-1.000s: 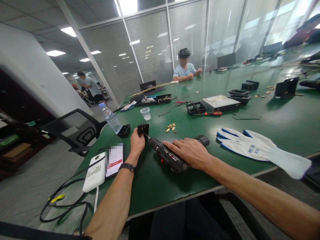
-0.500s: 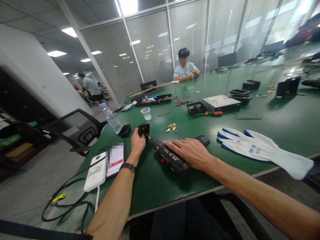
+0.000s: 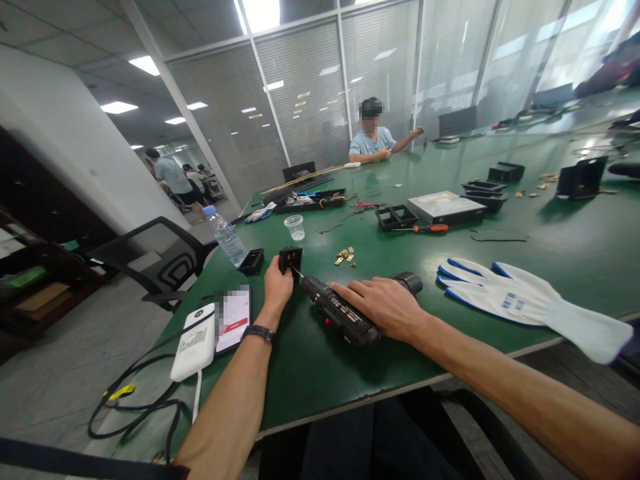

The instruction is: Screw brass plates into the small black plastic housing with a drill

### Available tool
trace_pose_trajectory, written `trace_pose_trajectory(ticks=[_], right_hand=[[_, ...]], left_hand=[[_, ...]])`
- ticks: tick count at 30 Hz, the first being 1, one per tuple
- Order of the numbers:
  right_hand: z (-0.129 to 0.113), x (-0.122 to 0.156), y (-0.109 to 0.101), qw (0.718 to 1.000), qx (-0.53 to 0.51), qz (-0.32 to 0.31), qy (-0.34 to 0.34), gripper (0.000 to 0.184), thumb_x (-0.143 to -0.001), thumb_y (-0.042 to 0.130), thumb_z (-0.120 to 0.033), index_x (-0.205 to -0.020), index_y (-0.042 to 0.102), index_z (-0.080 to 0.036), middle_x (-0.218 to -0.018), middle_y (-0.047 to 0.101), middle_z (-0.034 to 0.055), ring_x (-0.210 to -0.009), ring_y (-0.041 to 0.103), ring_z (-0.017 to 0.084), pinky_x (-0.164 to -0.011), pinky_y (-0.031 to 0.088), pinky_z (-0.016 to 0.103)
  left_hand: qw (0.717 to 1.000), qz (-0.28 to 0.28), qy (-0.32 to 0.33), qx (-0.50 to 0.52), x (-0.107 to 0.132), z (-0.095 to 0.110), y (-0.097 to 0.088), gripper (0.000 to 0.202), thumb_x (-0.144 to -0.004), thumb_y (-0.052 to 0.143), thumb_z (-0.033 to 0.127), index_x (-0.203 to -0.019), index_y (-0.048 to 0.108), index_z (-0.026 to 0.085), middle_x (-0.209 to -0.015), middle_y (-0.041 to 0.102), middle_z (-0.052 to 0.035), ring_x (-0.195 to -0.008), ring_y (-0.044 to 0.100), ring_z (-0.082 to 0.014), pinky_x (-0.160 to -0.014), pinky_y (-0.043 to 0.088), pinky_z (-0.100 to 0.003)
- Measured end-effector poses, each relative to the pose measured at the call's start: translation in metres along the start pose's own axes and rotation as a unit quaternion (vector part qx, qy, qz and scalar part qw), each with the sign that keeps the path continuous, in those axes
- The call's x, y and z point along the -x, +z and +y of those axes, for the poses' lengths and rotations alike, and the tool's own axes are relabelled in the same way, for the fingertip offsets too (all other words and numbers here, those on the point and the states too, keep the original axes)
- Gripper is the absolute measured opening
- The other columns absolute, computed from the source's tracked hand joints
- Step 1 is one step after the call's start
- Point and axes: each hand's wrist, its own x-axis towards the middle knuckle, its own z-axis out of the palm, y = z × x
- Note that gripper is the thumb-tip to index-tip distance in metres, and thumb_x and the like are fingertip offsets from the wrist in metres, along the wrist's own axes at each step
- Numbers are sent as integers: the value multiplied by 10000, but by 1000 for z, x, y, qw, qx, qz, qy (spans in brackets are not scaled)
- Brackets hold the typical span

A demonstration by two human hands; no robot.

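My left hand (image 3: pixel 277 287) is closed round a small black square part (image 3: pixel 291 257) that stands upright on the green table (image 3: pixel 575 253). My right hand (image 3: pixel 385 308) lies over a black cordless screwdriver (image 3: pixel 339 315) that rests on its side on the table, fingers wrapped on its grip. The tool's bit points into the black part. A wristband sits on my left wrist. A few small brass pieces (image 3: pixel 345 256) lie just beyond the tool.
A phone (image 3: pixel 234 319) and white power bank (image 3: pixel 195 341) with cables lie at the left edge. A second black part (image 3: pixel 251 261), water bottle (image 3: pixel 226 235) and plastic cup (image 3: pixel 295 227) stand behind. White gloves (image 3: pixel 520 300) lie right. A person sits at the far end.
My hands and the tool have stayed put. The view shifted slightly. The person at the far end has stretched one arm out to the side.
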Motion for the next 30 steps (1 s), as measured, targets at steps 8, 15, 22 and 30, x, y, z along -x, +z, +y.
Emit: trace_pose_trajectory(ticks=[8,15,22,30], right_hand=[[0,1,-1,1000,2,-2,-1,665,-869,574,-192,-1472,293,-194,-1043,636,59,-872,638,224,-717,432,347],[0,0,0,1000,1,-4,1,676,-861,584,-196,-1472,295,-198,-1037,637,64,-870,638,219,-721,427,338],[0,0,0,1000,4,-1,-3,629,-889,545,-192,-1468,299,-192,-1029,635,53,-857,637,225,-712,430,352],[0,0,0,1000,1,-2,2,655,-881,570,-205,-1472,288,-203,-1046,634,56,-867,635,222,-717,422,344]], left_hand=[[1000,1,-3,5,-1,-1,1,176,-778,570,114,-929,642,167,-850,666,-43,-797,606,-195,-822,468,-308],[1000,0,-4,7,-1,0,0,188,-770,565,100,-927,642,170,-850,665,-41,-796,606,-193,-821,465,-302],[1000,-4,-3,-2,-1,-2,1,188,-795,559,128,-961,637,173,-877,671,-45,-817,615,-198,-792,462,-296],[1000,-9,-2,-8,-1,-2,0,194,-795,563,133,-971,634,172,-892,672,-52,-820,614,-199,-796,460,-298]])
